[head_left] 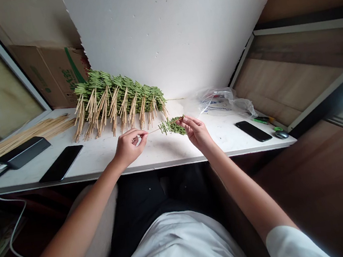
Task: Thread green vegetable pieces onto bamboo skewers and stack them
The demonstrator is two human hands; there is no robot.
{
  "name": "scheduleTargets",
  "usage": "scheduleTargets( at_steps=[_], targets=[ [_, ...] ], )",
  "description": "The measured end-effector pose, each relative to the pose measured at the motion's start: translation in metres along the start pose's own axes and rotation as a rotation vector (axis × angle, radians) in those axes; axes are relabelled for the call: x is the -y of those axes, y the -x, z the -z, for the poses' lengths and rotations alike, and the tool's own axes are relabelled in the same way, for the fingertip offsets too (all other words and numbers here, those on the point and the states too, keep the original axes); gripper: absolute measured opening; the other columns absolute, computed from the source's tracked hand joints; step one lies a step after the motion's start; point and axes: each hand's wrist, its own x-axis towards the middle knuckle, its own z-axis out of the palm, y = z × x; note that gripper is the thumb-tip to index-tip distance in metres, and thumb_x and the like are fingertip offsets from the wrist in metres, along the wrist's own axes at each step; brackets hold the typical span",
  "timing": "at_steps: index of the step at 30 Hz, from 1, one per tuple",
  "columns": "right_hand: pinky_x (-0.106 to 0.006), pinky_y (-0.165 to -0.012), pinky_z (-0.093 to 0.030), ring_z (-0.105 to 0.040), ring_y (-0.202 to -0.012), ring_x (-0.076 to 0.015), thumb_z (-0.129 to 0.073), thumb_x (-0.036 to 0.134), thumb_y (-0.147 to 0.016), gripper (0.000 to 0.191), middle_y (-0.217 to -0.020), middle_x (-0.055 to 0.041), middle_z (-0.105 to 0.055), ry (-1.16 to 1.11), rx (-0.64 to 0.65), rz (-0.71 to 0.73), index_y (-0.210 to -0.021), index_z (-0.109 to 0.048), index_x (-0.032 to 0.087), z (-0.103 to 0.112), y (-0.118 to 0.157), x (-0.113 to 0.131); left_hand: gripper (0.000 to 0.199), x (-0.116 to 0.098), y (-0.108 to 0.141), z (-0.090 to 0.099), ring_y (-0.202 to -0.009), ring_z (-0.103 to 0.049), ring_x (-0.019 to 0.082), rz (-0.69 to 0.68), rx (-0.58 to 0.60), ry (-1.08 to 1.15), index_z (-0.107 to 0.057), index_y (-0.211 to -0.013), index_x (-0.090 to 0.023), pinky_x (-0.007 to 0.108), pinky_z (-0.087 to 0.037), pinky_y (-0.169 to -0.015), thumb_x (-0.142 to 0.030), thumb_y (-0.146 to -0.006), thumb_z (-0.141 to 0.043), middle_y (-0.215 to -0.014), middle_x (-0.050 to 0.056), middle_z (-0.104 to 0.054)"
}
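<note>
My left hand (131, 145) is closed in a pinch on the blunt end of a thin bamboo skewer (155, 130), which points right. A few cut green bean pieces (164, 127) sit crosswise along it. At the skewer's far end, the fingertips of my right hand (196, 130) are pinched together on what looks like another small bean piece, partly hidden by the fingers. Below and behind that hand lies a small heap of loose bean pieces (178, 128). Beyond my left hand, finished skewers of green beans (120, 84) are stacked, bare stick ends toward me.
On the left are bare bamboo skewers (42, 129), a black box-shaped device (25, 151) with a white cable, and a phone (61, 163). A clear plastic bag (218, 98), another black phone (253, 131) and green-handled tools (262, 120) lie right. A white board (160, 35) stands behind.
</note>
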Motion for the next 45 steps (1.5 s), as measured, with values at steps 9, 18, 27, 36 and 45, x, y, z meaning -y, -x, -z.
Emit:
scheduleTargets(
  at_steps=[9,18,27,36,45],
  targets=[
    [-0.025,-0.083,-0.066,-0.08,-0.102,-0.0209,-0.098,0.041,-0.071,0.032,-0.096,-0.0042,-0.083,0.05,0.034,0.054,-0.092,-0.082,0.022,-0.001,0.001,0.0,0.011,-0.004,-0.001,0.0,-0.055,-0.047,0.01,-0.011,-0.011,0.0,-0.077,-0.096,-0.017,0.026,-0.04,-0.055,-0.023,-0.096,-0.068,-0.082,0.003,-0.07],
    [-0.03,-0.081,-0.064,-0.081,-0.1,-0.0246,-0.097,0.046,-0.072,0.032,-0.096,-0.006,-0.084,0.102,0.022,0.067,-0.09,-0.083,0.023,0.001,0.001,-0.004,0.012,-0.003,0.0,0.001,-0.055,-0.045,0.011,-0.045,-0.003,-0.046,-0.077,-0.097,-0.018,0.027,-0.04,-0.058,-0.023,-0.097,-0.066,-0.08,0.002,-0.069],
    [-0.032,-0.08,-0.063,-0.08,-0.097,-0.024,-0.096,0.043,-0.074,0.03,-0.095,-0.0062,-0.084,0.112,-0.016,0.122,-0.091,-0.083,0.023,-0.006,0.007,-0.008,0.013,-0.005,0.0,0.0,-0.055,-0.045,0.012,-0.074,-0.006,-0.063,-0.077,-0.1,-0.019,0.027,-0.041,-0.06,-0.021,-0.097,-0.065,-0.08,0.002,-0.068],
    [-0.029,-0.077,-0.067,-0.076,-0.093,-0.0196,-0.094,0.046,-0.075,0.029,-0.096,-0.0047,-0.082,0.162,-0.002,0.109,-0.087,-0.083,0.022,-0.011,0.014,-0.021,0.013,-0.008,0.004,-0.005,-0.057,-0.046,0.011,-0.125,-0.008,-0.058,-0.077,-0.102,-0.019,0.027,-0.044,-0.063,-0.019,-0.098,-0.065,-0.084,0.003,-0.07],
    [-0.035,-0.091,-0.067,-0.076,-0.108,-0.0238,-0.096,0.05,-0.07,0.036,-0.105,-0.0043,-0.081,0.132,-0.012,0.016,-0.087,-0.082,0.022,-0.015,0.014,-0.027,0.013,-0.012,0.002,-0.006,-0.056,-0.046,0.01,-0.092,-0.04,-0.066,-0.076,-0.101,-0.018,0.025,-0.043,-0.061,-0.023,-0.1,-0.065,-0.084,0.003,-0.07]
  ],
)
